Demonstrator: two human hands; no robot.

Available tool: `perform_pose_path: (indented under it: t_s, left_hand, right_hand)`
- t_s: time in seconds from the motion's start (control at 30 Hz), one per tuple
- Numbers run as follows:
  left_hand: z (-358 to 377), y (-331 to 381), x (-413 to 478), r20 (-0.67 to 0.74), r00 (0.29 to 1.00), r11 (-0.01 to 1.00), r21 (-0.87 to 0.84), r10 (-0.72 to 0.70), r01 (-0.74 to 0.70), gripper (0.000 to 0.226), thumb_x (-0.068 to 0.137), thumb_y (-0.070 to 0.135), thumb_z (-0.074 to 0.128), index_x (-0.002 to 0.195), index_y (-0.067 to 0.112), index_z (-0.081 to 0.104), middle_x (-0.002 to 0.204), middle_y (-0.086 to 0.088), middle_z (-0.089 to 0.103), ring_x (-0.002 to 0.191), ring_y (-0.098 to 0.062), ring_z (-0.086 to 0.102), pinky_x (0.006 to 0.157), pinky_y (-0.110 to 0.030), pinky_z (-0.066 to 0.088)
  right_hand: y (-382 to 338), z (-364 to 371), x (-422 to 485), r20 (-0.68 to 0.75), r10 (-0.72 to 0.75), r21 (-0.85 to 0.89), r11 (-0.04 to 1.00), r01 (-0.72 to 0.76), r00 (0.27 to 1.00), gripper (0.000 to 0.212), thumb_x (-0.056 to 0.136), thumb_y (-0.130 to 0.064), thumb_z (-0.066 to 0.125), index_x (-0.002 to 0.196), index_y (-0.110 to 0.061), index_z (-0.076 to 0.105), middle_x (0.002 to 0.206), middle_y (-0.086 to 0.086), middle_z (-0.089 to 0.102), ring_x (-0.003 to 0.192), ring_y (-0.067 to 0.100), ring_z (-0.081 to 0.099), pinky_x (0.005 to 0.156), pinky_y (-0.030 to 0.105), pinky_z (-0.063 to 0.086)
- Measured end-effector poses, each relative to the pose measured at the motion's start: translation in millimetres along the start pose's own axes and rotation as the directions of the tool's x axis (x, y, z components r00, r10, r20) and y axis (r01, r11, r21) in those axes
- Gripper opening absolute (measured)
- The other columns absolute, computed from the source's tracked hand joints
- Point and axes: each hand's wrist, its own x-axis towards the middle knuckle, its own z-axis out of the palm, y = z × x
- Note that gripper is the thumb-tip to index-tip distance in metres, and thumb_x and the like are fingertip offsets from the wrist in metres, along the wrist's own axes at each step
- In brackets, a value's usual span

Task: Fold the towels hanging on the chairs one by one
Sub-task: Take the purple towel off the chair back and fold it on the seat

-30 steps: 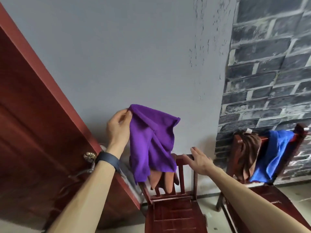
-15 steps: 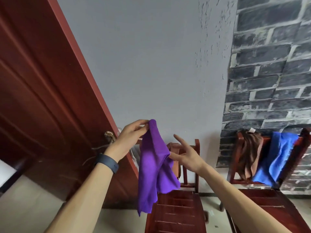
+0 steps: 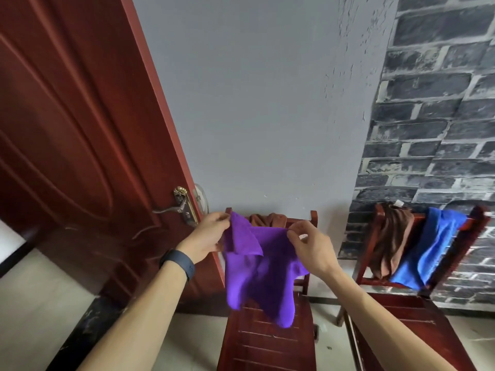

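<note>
A purple towel [image 3: 257, 274] hangs in the air in front of a dark red wooden chair [image 3: 267, 344]. My left hand [image 3: 210, 234] pinches its upper left corner. My right hand [image 3: 308, 245] grips its top edge further right, so the cloth is stretched between both hands and droops below. A brown towel [image 3: 267, 218] lies over that chair's backrest, mostly hidden behind the purple one. On a second chair [image 3: 401, 311] to the right hang another brown towel [image 3: 391, 242] and a blue towel [image 3: 428, 253].
A red-brown door [image 3: 80, 129] with a brass handle [image 3: 174, 208] stands open on the left. A grey wall and dark brick-pattern wall [image 3: 442, 116] are behind the chairs. Pale floor tiles [image 3: 40, 303] lie at the lower left.
My right hand has taken hold of the purple towel's top edge, and both hands have lowered and spread it in front of the chair. The view has tilted down.
</note>
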Motion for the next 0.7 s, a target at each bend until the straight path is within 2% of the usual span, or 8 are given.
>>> perform_pose_path:
  t_s: [0.07,0.17,0.3,0.4,0.47,0.53,0.63,0.7]
  left_hand:
    - [4.2,0.3,4.1,-0.001,0.999,0.999,0.014,0.038,-0.038,0.018,0.101,0.024,0.054,0.114,0.015,0.064,0.093,-0.004,0.066,0.077,-0.016,0.061,0.062,-0.030,0.053]
    - [12.8,5.9,12.1,0.022,0.997,0.997,0.014,0.075,-0.075,0.018,0.100,0.028,0.056,0.112,0.017,0.064,0.089,0.000,0.065,0.069,-0.012,0.059,0.057,-0.026,0.049]
    - [15.0,5.3,28.4,0.048,0.991,0.989,0.067,0.125,-0.128,0.014,0.096,0.031,0.061,0.104,0.021,0.064,0.092,0.000,0.065,0.071,-0.013,0.061,0.063,-0.029,0.051]
    - [12.9,-13.3,32.0,-0.145,0.936,0.883,0.404,0.319,-0.239,0.019,0.089,0.031,0.066,0.104,0.023,0.058,0.103,0.002,0.062,0.092,-0.015,0.061,0.085,-0.031,0.049]
    - [18.0,-39.2,13.2,-0.212,0.851,0.791,0.524,0.480,-0.316,0.016,0.087,0.026,0.065,0.098,0.025,0.054,0.099,0.006,0.058,0.086,-0.010,0.057,0.079,-0.026,0.043]
    - [30.3,-73.3,-11.5,-0.119,0.834,0.767,0.480,0.538,-0.426,0.013,0.085,0.032,0.065,0.089,0.031,0.053,0.088,0.010,0.060,0.078,-0.007,0.059,0.072,-0.026,0.045]
    - [51.0,-118.5,-34.3,0.073,0.893,0.804,0.409,0.443,-0.432,0.026,0.080,0.056,0.064,0.095,0.035,0.061,0.084,0.015,0.068,0.077,-0.001,0.065,0.071,-0.029,0.054]
    - [59.6,-135.5,-35.0,0.102,0.909,0.801,0.439,0.405,-0.407,0.034,0.080,0.063,0.060,0.102,0.037,0.063,0.085,0.015,0.070,0.078,-0.004,0.067,0.071,-0.033,0.055]
  right_hand:
    - [-9.0,5.0,-11.1,-0.050,-0.043,0.081,0.996,0.047,0.998,0.014,0.088,-0.025,0.072,0.094,-0.031,0.061,0.092,-0.017,0.068,0.075,0.003,0.065,0.065,0.008,0.043]
    - [-8.9,26.9,-30.6,0.117,-0.140,0.105,0.986,0.127,0.983,0.031,0.081,-0.024,0.078,0.109,-0.032,0.065,0.106,-0.017,0.066,0.083,0.003,0.066,0.075,0.016,0.050]
    - [-13.8,46.5,-37.3,0.081,-0.052,0.178,0.983,0.037,0.995,0.007,0.095,-0.027,0.067,0.100,-0.030,0.070,0.092,-0.015,0.072,0.083,0.000,0.066,0.073,0.020,0.053]
    - [-25.7,44.2,-31.4,0.011,0.075,0.203,0.976,-0.075,0.997,0.021,0.093,-0.034,0.069,0.084,-0.015,0.069,0.074,-0.003,0.073,0.064,0.001,0.063,0.061,0.017,0.047]
    - [-28.4,42.6,-26.4,0.005,0.138,0.222,0.965,-0.136,0.990,0.039,0.089,-0.040,0.074,0.074,-0.005,0.063,0.064,0.001,0.071,0.054,0.004,0.062,0.059,0.028,0.049]
    - [-27.7,43.2,-23.7,0.037,0.230,0.303,0.925,-0.230,0.972,0.046,0.085,-0.040,0.077,0.062,-0.010,0.052,0.055,0.003,0.062,0.049,0.013,0.057,0.053,0.031,0.046]
    - [-21.7,46.9,-26.9,0.179,0.339,0.473,0.793,-0.382,0.924,0.048,0.084,-0.036,0.080,0.059,-0.018,0.044,0.052,0.000,0.046,0.045,0.013,0.043,0.046,0.025,0.039]
    - [-13.3,47.6,-32.6,0.239,0.337,0.483,0.772,-0.413,0.911,0.043,0.085,-0.035,0.079,0.062,-0.014,0.050,0.057,0.001,0.053,0.051,0.013,0.053,0.051,0.027,0.047]
